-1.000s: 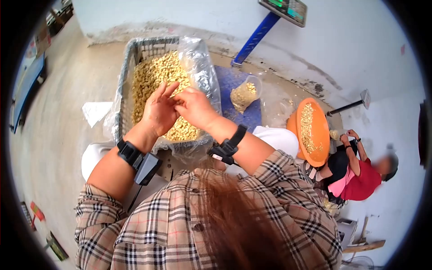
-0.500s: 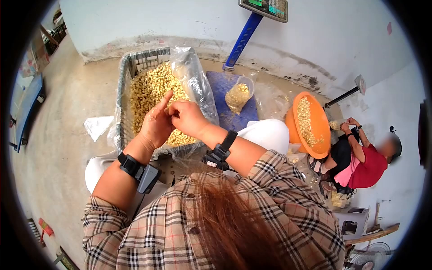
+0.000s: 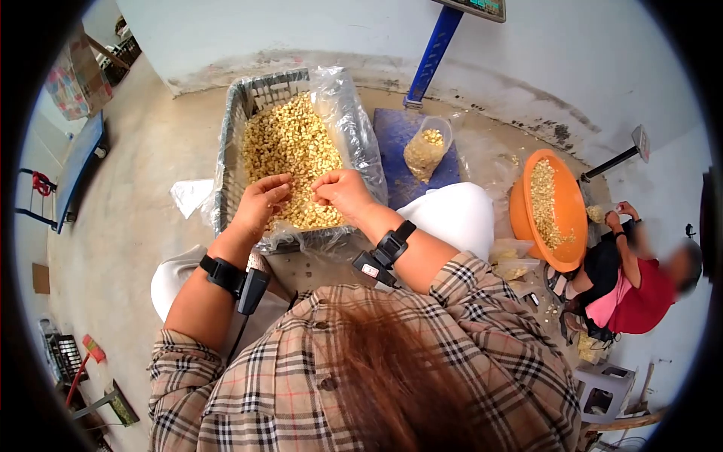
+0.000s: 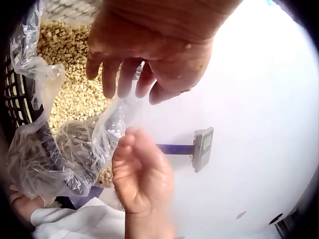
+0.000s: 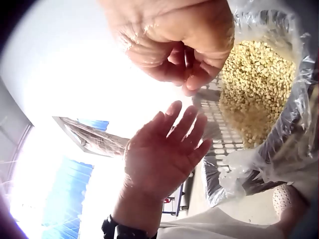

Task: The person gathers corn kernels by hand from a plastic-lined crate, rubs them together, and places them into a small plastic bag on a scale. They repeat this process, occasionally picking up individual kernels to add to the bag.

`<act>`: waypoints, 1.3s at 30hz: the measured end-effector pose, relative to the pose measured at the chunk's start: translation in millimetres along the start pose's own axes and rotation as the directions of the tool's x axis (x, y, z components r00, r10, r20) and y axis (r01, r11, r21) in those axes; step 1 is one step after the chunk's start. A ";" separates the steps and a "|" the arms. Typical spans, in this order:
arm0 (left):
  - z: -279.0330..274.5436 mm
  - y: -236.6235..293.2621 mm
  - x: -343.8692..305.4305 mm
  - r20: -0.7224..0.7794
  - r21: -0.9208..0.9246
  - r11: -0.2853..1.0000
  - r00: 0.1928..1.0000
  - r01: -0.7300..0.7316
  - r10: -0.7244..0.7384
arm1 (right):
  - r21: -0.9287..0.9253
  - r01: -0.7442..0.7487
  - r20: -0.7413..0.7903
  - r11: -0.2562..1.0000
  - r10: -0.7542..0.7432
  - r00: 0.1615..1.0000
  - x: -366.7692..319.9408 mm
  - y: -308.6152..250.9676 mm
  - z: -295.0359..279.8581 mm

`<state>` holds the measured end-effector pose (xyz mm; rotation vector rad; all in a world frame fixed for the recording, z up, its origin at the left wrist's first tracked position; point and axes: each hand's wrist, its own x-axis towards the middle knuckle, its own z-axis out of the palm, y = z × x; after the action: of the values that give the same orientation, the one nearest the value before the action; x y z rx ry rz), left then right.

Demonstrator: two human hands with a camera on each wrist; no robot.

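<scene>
A grey plastic crate (image 3: 224,162) lined with clear plastic film (image 3: 350,124) stands before me, filled with small pale-yellow pieces (image 3: 290,143). My left hand (image 3: 261,202) is over the crate's near part, its fingers relaxed and spread in the right wrist view, with nothing in them. Facing it across a small gap is my right hand (image 3: 345,193). Its fingers curl in and the tips meet the thumb in the right wrist view; nothing shows between them. Small specks stick to the left palm (image 4: 182,64).
Right of the crate, a clear bag (image 3: 425,154) of pieces stands on a blue platform scale (image 3: 390,139). Farther right are an orange basin (image 3: 576,218) with more pieces and a seated person (image 3: 640,294). A blue cart (image 3: 79,169) stands at the left.
My hands were touching over the crate; now they have drawn apart, the left to the left and the right to the right. The head view has shifted somewhat.
</scene>
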<state>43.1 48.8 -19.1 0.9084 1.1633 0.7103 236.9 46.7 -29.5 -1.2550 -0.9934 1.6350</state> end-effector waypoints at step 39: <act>11.5 36.0 -12.7 0.125 0.105 0.993 0.991 -0.060 0.047 | -0.326 0.203 -0.566 0.924 -0.362 0.741 45.1 -120.5 -188.9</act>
<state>50.4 52.4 20.0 1.0636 1.0803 0.6302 431.6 149.4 32.1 -1.5720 -0.9147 0.7751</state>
